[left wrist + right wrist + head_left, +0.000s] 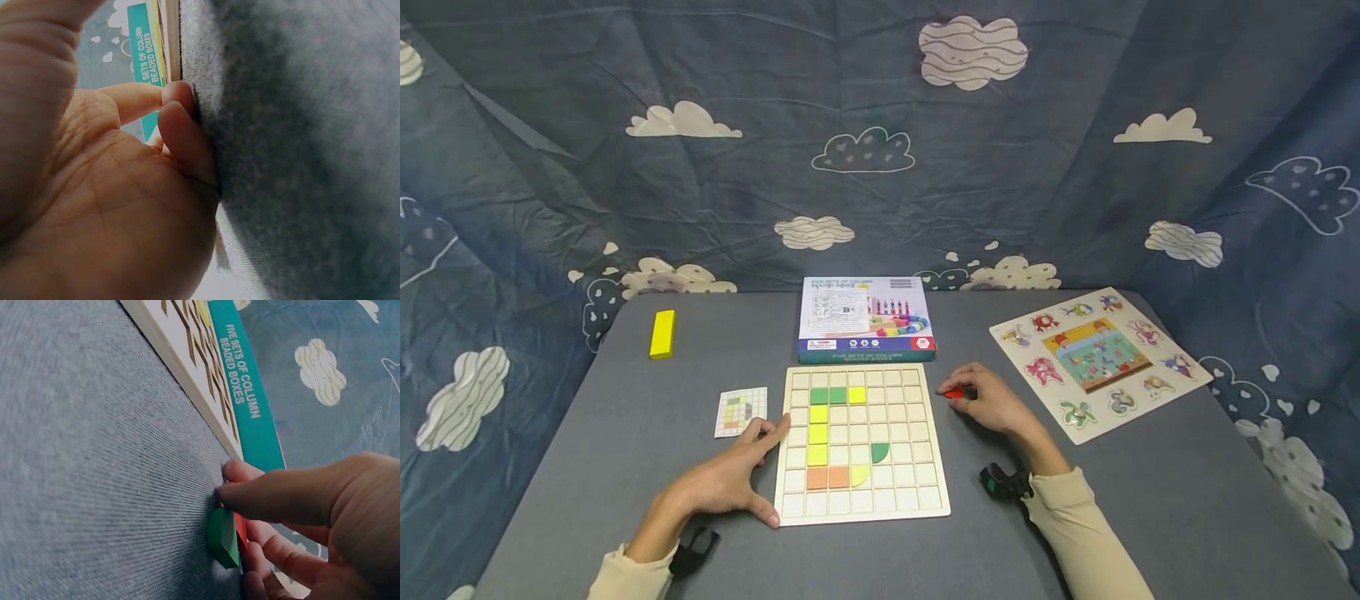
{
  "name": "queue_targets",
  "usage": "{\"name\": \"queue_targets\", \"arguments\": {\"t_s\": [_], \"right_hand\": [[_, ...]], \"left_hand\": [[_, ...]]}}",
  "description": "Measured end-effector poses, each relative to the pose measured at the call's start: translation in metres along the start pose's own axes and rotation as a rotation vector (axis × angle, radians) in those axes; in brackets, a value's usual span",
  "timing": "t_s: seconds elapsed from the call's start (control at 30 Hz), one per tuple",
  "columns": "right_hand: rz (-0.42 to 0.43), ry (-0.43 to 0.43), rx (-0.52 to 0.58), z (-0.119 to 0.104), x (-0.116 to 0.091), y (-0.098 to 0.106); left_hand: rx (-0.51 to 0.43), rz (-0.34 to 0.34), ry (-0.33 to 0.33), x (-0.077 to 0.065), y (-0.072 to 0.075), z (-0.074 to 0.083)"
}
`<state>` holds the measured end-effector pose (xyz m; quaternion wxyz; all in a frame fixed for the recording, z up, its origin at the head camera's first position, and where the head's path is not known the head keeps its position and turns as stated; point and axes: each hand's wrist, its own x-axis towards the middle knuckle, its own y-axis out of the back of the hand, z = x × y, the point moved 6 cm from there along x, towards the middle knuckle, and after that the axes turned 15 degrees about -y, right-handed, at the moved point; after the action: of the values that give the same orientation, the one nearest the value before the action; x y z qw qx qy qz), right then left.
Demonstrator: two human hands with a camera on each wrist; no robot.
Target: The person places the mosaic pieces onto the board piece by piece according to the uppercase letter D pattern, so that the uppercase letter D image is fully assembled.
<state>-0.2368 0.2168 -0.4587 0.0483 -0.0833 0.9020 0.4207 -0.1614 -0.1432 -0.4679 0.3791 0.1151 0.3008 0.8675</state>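
Observation:
A wooden grid board (898, 500) lies flat, with green, yellow and orange tiles in some of its squares. My left hand (730, 475) rests at the board's left edge, thumb by the near corner and index fingertip farther up. In the left wrist view the fingertips (178, 94) meet the board's side. Just right of the board, low over the table, my right hand (988, 404) pinches a small red block (953, 392). The right wrist view shows a green block (223, 540) right against the red one, under the thumb; I cannot tell whether it is gripped too.
A small pattern card (741, 412) lies beside the left hand. Behind the board is a box (865, 321) labelled as beaded columns. A yellow block (662, 333) stands at the back left, and a picture puzzle board (1105, 362) lies at the right.

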Motion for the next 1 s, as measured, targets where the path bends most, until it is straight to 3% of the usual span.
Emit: {"name": "queue_targets", "arguments": {"t_s": [0.5,1.0], "right_hand": [[0.042,0.002,-0.059,-0.005,0.002,0.0],[0.022,0.129,-0.148,-0.011,0.002,0.001]], "left_hand": [[-0.005,0.005,0.015,-0.001,-0.001,-0.001],[0.014,0.004,0.01,-0.001,-0.001,-0.002]]}}
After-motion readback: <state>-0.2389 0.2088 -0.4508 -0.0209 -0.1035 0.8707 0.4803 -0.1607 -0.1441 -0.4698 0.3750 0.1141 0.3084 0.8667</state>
